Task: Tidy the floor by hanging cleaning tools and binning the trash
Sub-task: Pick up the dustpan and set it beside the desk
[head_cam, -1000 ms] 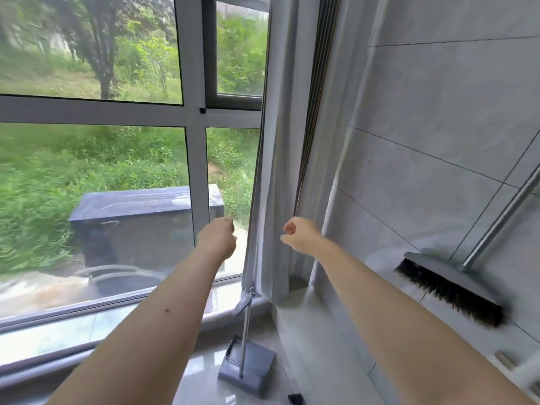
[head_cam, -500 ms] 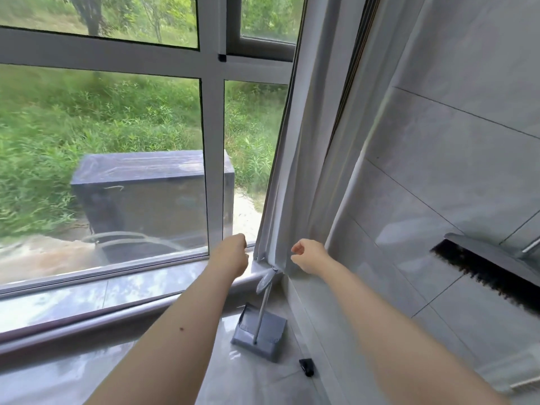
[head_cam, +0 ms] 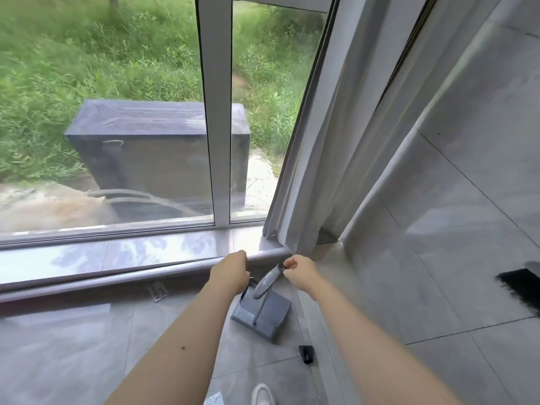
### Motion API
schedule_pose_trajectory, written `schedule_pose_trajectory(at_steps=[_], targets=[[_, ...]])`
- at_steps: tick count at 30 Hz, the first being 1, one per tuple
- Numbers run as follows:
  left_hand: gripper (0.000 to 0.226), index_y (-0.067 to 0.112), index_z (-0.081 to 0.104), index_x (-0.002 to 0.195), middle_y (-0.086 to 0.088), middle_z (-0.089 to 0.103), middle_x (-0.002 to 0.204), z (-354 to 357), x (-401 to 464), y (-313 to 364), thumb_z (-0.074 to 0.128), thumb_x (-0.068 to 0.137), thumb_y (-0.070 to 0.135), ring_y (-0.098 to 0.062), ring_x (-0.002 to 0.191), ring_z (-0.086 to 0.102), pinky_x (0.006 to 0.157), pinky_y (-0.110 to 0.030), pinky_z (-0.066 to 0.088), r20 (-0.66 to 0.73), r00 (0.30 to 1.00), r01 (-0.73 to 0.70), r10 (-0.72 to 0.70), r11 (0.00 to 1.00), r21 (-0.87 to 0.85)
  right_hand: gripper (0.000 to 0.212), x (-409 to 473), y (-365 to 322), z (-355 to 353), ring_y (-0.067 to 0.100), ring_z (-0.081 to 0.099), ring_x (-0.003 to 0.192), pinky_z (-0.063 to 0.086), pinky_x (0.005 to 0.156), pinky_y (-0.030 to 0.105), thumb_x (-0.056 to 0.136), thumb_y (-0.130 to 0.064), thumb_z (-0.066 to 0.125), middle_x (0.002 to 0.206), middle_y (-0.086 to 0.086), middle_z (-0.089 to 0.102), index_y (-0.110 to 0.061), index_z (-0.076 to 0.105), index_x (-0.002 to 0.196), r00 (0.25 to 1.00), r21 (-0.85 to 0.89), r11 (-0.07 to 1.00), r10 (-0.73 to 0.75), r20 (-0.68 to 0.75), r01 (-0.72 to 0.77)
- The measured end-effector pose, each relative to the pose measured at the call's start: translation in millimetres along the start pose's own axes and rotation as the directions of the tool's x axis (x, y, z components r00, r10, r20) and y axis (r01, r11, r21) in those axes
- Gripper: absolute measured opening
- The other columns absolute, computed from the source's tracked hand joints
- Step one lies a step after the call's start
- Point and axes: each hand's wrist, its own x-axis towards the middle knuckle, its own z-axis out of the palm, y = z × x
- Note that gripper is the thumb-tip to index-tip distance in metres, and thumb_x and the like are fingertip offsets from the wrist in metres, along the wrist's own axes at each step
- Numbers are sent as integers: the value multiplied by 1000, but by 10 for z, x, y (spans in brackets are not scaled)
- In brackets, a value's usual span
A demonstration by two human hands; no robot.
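Note:
A grey dustpan (head_cam: 263,318) stands on the floor tiles below the window ledge, its long handle (head_cam: 264,283) rising toward me. My right hand (head_cam: 301,273) is at the handle's top end, thumb and fingers pinched around the tip. My left hand (head_cam: 230,273) is curled into a fist just left of the handle, over the pan's rear edge; nothing shows in it. A black-bristled broom head (head_cam: 520,287) hangs against the tiled wall at the right edge. A scrap of wrapper (head_cam: 157,291) lies on the floor by the ledge.
A small black object (head_cam: 306,353) lies on the floor right of the dustpan. Another paper scrap (head_cam: 214,400) and my white shoe (head_cam: 263,396) are at the bottom edge. A grey curtain (head_cam: 309,171) hangs in the corner, above the window ledge (head_cam: 117,255).
My view has tipped down toward the floor. Both hands dropped from window height to the dustpan handle, and the right hand closed on its tip.

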Motion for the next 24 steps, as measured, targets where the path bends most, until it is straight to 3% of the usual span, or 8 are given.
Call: schedule_pose_trajectory(at_steps=[3, 7, 9, 13, 16, 21, 24], targets=[[26, 12, 49, 117, -9, 60, 123, 198, 288, 65, 50, 94, 23, -30, 112, 58, 89, -38, 47, 17, 999, 41, -40, 999, -36, 30, 340, 92, 50, 24, 56, 106, 45, 86, 25, 90, -6, 50, 119, 11, 60, -8, 61, 117, 999, 0, 999, 40, 36, -40], [30, 13, 50, 123, -6, 58, 128, 409, 571, 124, 49, 93, 21, -27, 117, 56, 95, -36, 48, 70, 993, 96, -91, 993, -69, 34, 694, 188, 100, 26, 54, 118, 44, 84, 24, 91, -8, 49, 131, 10, 56, -11, 56, 124, 988, 16, 994, 101, 113, -104], [31, 12, 50, 123, -7, 57, 129, 533, 700, 141, 48, 93, 20, -27, 116, 56, 95, -36, 48, 120, 985, 134, -126, 989, -66, 38, 856, 239, 138, 25, 54, 116, 41, 81, 24, 91, -10, 50, 132, 10, 53, -11, 51, 130, 976, 58, 985, 151, 159, -162], [34, 11, 50, 125, -9, 54, 133, 784, 873, 140, 47, 92, 19, -28, 121, 54, 98, -33, 45, 218, 960, 196, -178, 978, -66, 45, 1058, 312, 252, 22, 47, 97, 42, 72, 27, 92, -13, 49, 114, 9, 50, -10, 43, 136, 934, 177, 935, 260, 246, -307], [36, 10, 51, 128, -10, 54, 135, 940, 956, 141, 46, 95, 23, -27, 123, 53, 99, -30, 43, 268, 946, 213, -182, 973, -93, 43, 1140, 355, 338, 24, 54, 106, 48, 83, 35, 94, -13, 46, 131, 14, 50, -14, 40, 137, 897, 223, 898, 298, 325, -380], [20, 9, 61, 101, -18, 63, 121, 1031, 1062, 153, 46, 98, 21, -26, 95, 56, 79, -28, 41, 340, 931, 201, -130, 963, -182, 50, 1201, 366, 408, 25, 56, 118, 48, 89, 33, 95, -7, 42, 136, 13, 50, -16, 34, 143, 844, 273, 841, 332, 421, -467], [28, 1, 64, 111, -18, 66, 117, 1004, 1079, 138, 49, 96, 18, -26, 97, 58, 88, -29, 45, 342, 931, 204, -127, 958, -200, 46, 1222, 310, 405, 25, 57, 119, 46, 91, 33, 95, -1, 40, 125, 13, 55, -12, 43, 139, 830, 313, 797, 377, 412, -517]])
